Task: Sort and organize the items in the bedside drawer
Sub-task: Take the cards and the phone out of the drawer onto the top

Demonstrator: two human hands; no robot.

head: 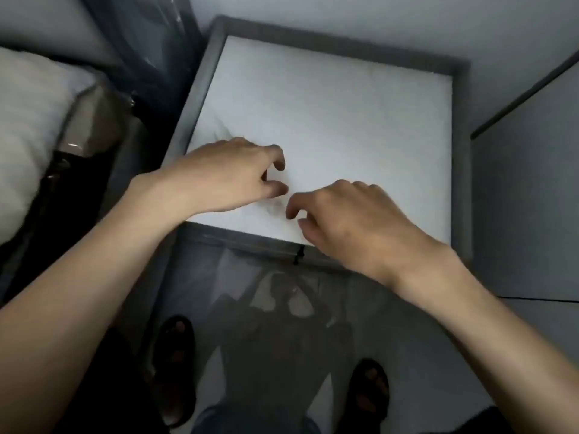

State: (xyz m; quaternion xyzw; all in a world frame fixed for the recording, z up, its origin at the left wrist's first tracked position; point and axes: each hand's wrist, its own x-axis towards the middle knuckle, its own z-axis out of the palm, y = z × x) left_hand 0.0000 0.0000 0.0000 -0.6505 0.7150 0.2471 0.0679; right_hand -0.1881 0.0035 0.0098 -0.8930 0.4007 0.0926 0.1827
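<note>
Head view, looking down into the open drawer (pixel 344 50), which stands pulled out beside the bed (pixel 28 120); its grey rim frames a white liner (pixel 338 120) that covers the whole floor of the drawer; no loose items show on the liner, and a few creases lie at its near left corner. Progress, as judged from this view: the drawer appears emptied and lined, so the clearing stage seems done; the sorted items are nowhere in view, so putting them in order probably remains, once the liner lies flat.

Left hand (pixel 232 177): palm down over the near left part of the liner; fingers curled, thumb and forefinger bent toward each other with a small gap between; whether they pinch the liner or only touch it cannot be told.

Right hand (pixel 354 220): palm down over the near edge of the drawer, just beside the left hand; fingers likewise curled, the tips close above the liner; no object is seen in it, and contact with the liner is too blurred to judge.
</note>
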